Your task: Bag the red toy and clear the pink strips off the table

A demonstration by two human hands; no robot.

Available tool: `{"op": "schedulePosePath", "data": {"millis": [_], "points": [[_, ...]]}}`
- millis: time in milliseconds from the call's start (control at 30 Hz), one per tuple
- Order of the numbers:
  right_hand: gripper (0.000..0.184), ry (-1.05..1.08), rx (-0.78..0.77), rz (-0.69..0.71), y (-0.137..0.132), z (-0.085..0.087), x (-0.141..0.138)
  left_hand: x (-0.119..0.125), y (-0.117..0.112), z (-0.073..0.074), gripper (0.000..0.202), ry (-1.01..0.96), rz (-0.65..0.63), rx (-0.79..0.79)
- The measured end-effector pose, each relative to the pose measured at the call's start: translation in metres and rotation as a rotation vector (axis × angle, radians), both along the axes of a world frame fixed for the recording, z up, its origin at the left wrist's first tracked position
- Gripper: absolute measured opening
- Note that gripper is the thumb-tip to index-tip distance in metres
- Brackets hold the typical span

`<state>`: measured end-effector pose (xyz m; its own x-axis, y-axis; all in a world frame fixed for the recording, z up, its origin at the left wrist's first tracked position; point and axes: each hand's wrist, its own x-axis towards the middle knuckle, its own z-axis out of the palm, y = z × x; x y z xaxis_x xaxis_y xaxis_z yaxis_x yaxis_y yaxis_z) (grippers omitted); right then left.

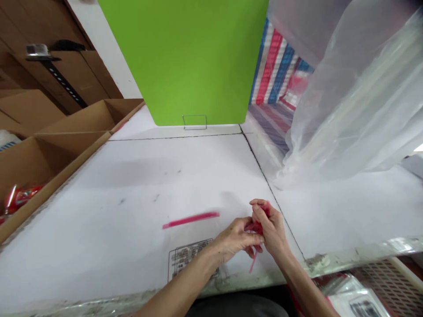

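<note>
My left hand (238,237) and my right hand (271,226) meet low and right of the middle, above the white tabletop. Both are closed around a crumpled, thin pinkish-red material (254,227), perhaps netting or ribbon. Its exact kind is unclear because fingers cover most of it. One narrow pink end (253,262) hangs below the fingers. Beside and partly beneath my left forearm lies a clear plastic bag (194,235). A red strip (191,219) runs along its top, and black print shows lower down.
Open cardboard boxes (66,147) line the left edge, one with red packets (21,198). A green board (198,61) with a wire clip stands behind. Translucent plastic sheeting (340,119) hangs at right near a striped bag (274,66). A basket (390,281) sits below the table edge.
</note>
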<state>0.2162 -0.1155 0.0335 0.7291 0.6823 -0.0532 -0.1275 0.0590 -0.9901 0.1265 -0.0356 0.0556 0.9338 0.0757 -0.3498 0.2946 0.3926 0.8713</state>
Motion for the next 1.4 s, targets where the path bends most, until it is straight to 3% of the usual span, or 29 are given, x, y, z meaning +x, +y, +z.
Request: {"op": "schedulePosePath", "data": {"millis": [167, 333, 500, 633, 700, 800, 900, 967, 1067, 1233, 1400], "points": [[0.026, 0.068, 0.008, 0.022, 0.000, 0.000, -0.005, 0.003, -0.005, -0.008, 0.016, 0.038, -0.006, 0.033], [0.040, 0.021, 0.036, -0.014, 0.002, -0.005, -0.008, 0.004, -0.009, -0.016, 0.010, 0.066, 0.129, 0.022], [0.049, -0.017, 0.065, -0.077, 0.004, -0.010, -0.008, -0.001, -0.011, -0.016, 0.005, 0.081, 0.311, -0.156], [0.056, -0.025, -0.017, -0.073, 0.004, -0.006, -0.011, -0.001, -0.015, -0.011, 0.022, 0.081, 0.433, -0.364], [0.051, -0.149, -0.077, -0.057, 0.003, -0.003, -0.016, 0.001, -0.017, -0.007, 0.034, 0.099, 0.516, -0.541], [0.038, -0.520, -0.129, 0.036, 0.003, 0.001, -0.027, 0.003, -0.019, -0.001, 0.034, 0.134, 0.696, -0.752], [0.027, -0.874, -0.123, 0.111, 0.006, 0.002, -0.038, 0.001, -0.019, 0.005, 0.028, 0.114, 0.821, -0.814], [0.024, -0.935, -0.108, 0.146, 0.008, 0.002, -0.045, -0.002, -0.019, 0.008, 0.024, 0.088, 0.895, -0.802], [0.021, -0.849, -0.054, 0.202, 0.009, 0.003, -0.055, -0.008, -0.017, 0.011, 0.021, 0.090, 1.004, -0.740], [0.029, -0.586, -0.019, 0.269, 0.005, 0.005, -0.075, -0.024, -0.012, 0.005, 0.030, 0.064, 1.047, -0.796], [0.036, -0.328, 0.002, 0.279, 0.006, -0.003, -0.085, -0.047, -0.003, -0.005, 0.036, 0.041, 0.963, -0.566]]}}
